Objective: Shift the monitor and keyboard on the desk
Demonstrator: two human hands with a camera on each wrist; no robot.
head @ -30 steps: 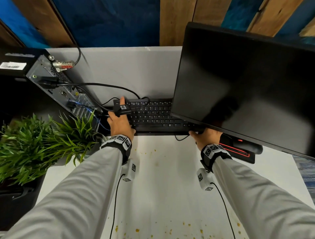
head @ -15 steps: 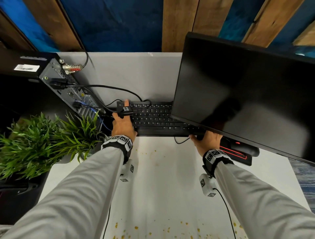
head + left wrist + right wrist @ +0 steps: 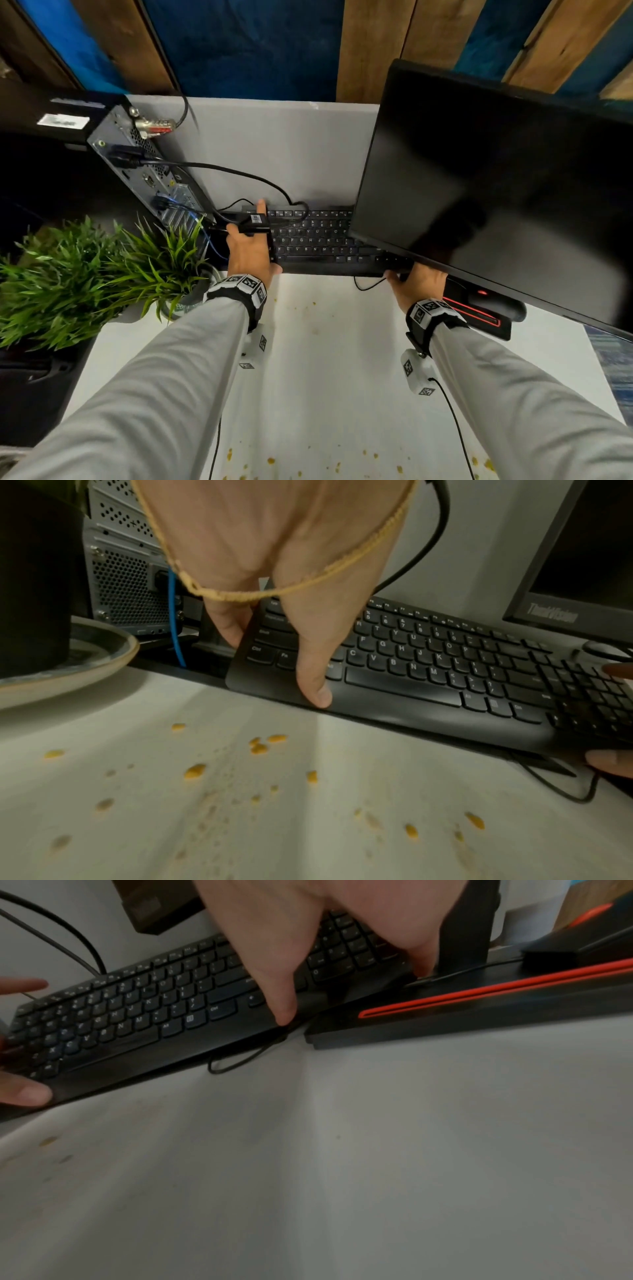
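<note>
Head view shows the flat black plastic keyboard [image 3: 318, 240] at frame centre on the white table [image 3: 325, 377]; the left hand [image 3: 250, 251] and right hand [image 3: 416, 282] pinch its ends, thumbs in front.

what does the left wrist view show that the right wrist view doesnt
Only the left wrist view shows the yellow crumbs scattered thick on the white tabletop, the blue cable at the perforated grey computer case, and the beige saucer.

Only the right wrist view shows the black pad with a red stripe beside the keyboard.

Both show the black keyboard, with the left hand gripping its left end and the right hand its right end.
</note>
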